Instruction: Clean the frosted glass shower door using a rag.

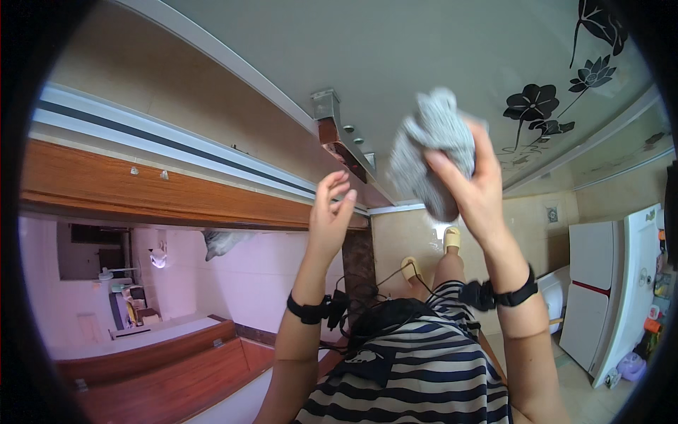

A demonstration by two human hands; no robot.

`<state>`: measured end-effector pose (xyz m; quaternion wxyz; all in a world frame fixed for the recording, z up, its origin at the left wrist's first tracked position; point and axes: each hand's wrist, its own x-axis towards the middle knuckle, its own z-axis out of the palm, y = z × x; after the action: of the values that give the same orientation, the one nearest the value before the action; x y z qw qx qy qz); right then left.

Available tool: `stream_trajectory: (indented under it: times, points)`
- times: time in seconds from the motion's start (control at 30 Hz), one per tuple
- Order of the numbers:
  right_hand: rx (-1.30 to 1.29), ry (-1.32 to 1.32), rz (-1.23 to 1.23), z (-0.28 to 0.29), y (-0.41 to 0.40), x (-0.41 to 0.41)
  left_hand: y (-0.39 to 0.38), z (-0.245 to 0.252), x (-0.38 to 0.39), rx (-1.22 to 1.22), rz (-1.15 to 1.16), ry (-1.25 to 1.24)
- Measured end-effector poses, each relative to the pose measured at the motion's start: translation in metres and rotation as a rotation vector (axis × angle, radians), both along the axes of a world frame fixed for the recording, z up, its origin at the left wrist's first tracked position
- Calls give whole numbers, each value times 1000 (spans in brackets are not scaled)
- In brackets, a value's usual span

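My right hand (476,180) grips a bunched grey cloth (434,148), whose folds hang below the fingers. Motion blurs the cloth a little. Behind it stands a frosted glass sliding door panel (413,53) printed with dark flowers; I cannot tell whether the cloth touches it. My left hand (332,209) is raised with nothing in it, its fingers loosely curled and apart. Close to its fingertips is the door's handle (339,138), with a silver end and a reddish-brown inner face.
A wooden door frame (175,185) and a metal track (159,143) run along the left. Beyond is a room with a wooden door (175,365). At right a white cabinet (588,297) bears several bottles. My slippered feet stand on the tiled floor (392,233). Black cables (381,291) hang at my waist.
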<state>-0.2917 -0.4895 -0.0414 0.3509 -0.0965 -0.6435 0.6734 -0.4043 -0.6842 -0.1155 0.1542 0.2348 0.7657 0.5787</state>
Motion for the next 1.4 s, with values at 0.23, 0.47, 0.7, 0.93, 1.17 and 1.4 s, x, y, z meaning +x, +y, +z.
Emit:
stream_trajectory:
  times: [0.23, 0.47, 0.7, 0.93, 1.17, 1.4]
  points:
    - [1128, -144, -135, 47, -27, -94, 27, -20, -13, 160, -79, 52]
    - [733, 94, -194, 11, -25, -85, 34, -10, -29, -83, 30, 231]
    - [776, 144, -289, 38, -19, -62, 41, -10, -25, -109, 68, 343]
    - [851, 117, -275, 5, -37, -105, 30, -11, -31, -201, 62, 419]
    - [107, -241, -103, -147, -22, -60, 32, -12, -34, 53, -61, 202]
    - [767, 461, -626, -6, 3, -82, 23, -8, -32, 54, -7, 151]
